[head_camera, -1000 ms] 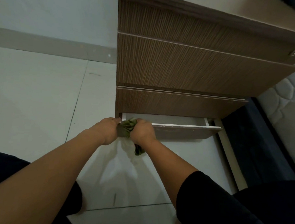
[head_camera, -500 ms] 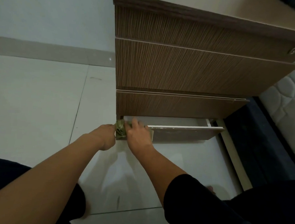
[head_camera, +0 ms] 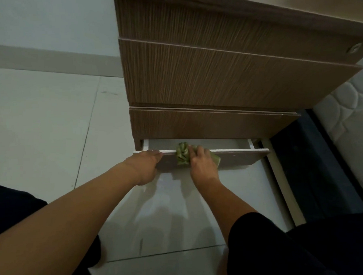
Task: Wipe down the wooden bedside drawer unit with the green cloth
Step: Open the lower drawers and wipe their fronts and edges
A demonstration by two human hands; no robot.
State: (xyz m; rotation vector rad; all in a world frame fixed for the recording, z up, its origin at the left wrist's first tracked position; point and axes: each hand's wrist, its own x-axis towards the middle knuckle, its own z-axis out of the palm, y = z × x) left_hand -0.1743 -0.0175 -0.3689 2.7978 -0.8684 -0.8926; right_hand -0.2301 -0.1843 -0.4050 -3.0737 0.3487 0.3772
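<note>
1. Here the bottom drawer (head_camera: 233, 158) of the wooden bedside drawer unit (head_camera: 220, 76) stands pulled out a little above the floor (head_camera: 42, 121), and its front panel runs left to right across the view; that long axis is what the coming stroke turns on.
2. The green cloth (head_camera: 183, 154) is draped over the white top edge of that panel, left of its middle, with part of it hanging down the front face.
3. The right hand (head_camera: 202, 161) lies flat on the cloth with fingers spread, pressing it to the panel, a pressing grip and not a clenched one.
4. The left hand (head_camera: 148, 165) is at the panel's left end, its fingers curled over the top edge; it holds the drawer, not the cloth.
5. The two hands are near each other but apart, with the bunched end of the cloth between them.
6. From the right hand's grip, the longer unwiped stretch of the edge seems to lie to the right, toward the bed (head_camera: 348, 107), so the right hand is the nearer one for it.
7. The inside of the drawer is mostly hidden by the drawers above, so whether anything lies in it I cannot tell.
8. The stroke probably wants to follow the edge sideways while the left hand steadies the drawer.
</note>
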